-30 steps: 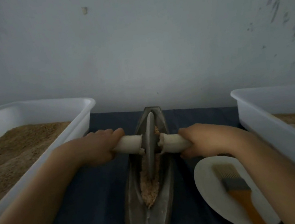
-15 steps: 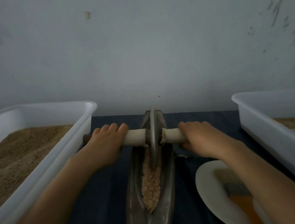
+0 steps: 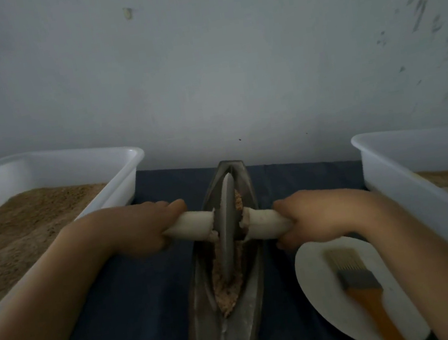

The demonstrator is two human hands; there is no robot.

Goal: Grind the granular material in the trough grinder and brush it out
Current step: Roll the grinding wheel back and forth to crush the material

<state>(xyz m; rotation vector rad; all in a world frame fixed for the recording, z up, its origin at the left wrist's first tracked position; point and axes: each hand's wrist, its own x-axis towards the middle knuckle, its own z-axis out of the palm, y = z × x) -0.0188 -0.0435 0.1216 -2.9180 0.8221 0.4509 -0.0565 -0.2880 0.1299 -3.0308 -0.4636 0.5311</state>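
A dark metal boat-shaped trough grinder [image 3: 233, 330] lies lengthwise on the blue cloth in the middle. Its metal wheel [image 3: 226, 227] stands upright in the groove, over tan granular material [image 3: 228, 290]. A pale axle handle [image 3: 193, 226] runs through the wheel. My left hand [image 3: 136, 228] grips the left end of the handle and my right hand [image 3: 315, 214] grips the right end. A brush [image 3: 355, 275] with grey bristles and an orange handle lies on a white plate [image 3: 315, 278] to the right.
A white tub [image 3: 95, 162] heaped with brown grain stands at the left. Another white tub [image 3: 397, 162] with some tan material stands at the right. A grey wall rises just behind the table. Blue cloth [image 3: 139, 311] covers the table.
The wheel has rolled back toward me from the far end of the trough, with both hands on the handle. The brush is in full view again.
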